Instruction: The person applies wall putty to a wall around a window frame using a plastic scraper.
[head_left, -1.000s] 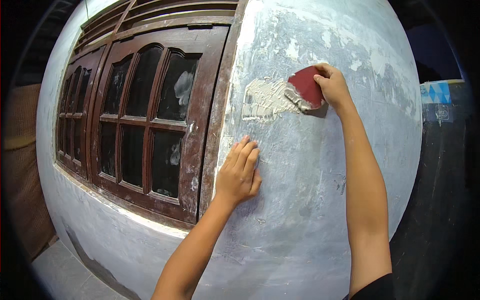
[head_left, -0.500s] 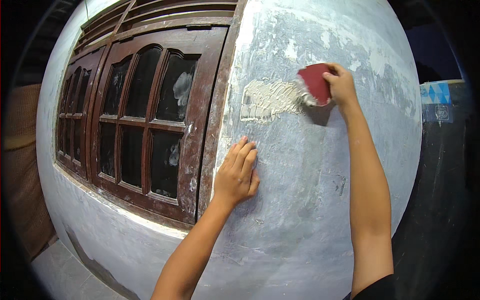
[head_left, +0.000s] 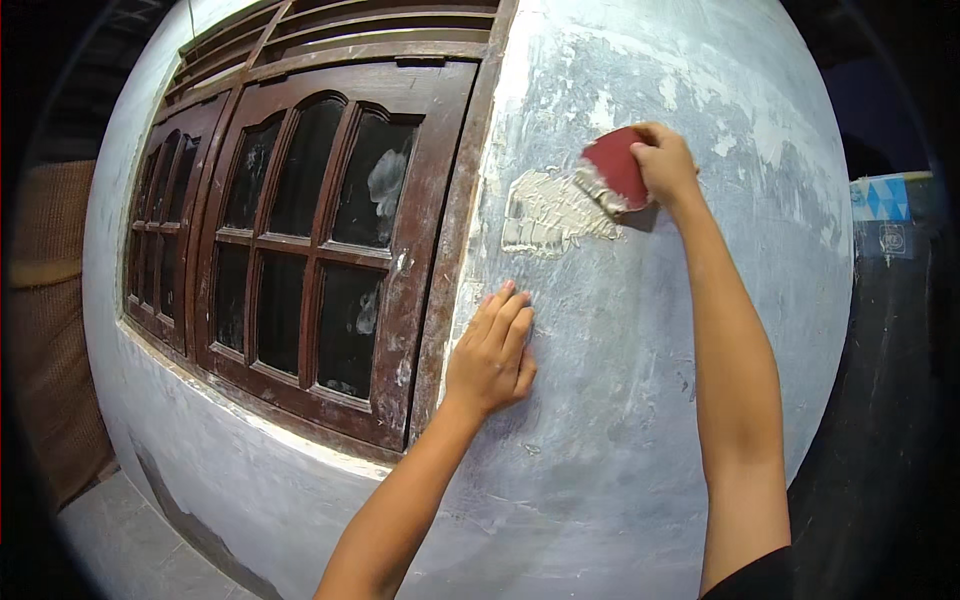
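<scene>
My right hand (head_left: 667, 172) grips a dark red putty spreader (head_left: 618, 163) by its right side, thumb on the near face. White putty coats the spreader's ragged left and lower edge, which is at the right end of a cream putty patch (head_left: 540, 207) on the wall. The patch is ridged, thinner and streaked at its lower left. Below it, my left hand (head_left: 490, 348) rests against the wall with its fingers stretched upward, close to the window frame, holding nothing.
The blue-grey wall (head_left: 610, 400) has whitish worn spots. A brown wooden window (head_left: 310, 240) with dark panes fills the left side. A blue-and-white patterned piece (head_left: 885, 200) is at the far right, and brown woven material (head_left: 50, 350) hangs at the far left.
The spreader has moved left relative to the patch and now overlaps its right end. My left hand stays on the wall, while the whole view has shifted slightly.
</scene>
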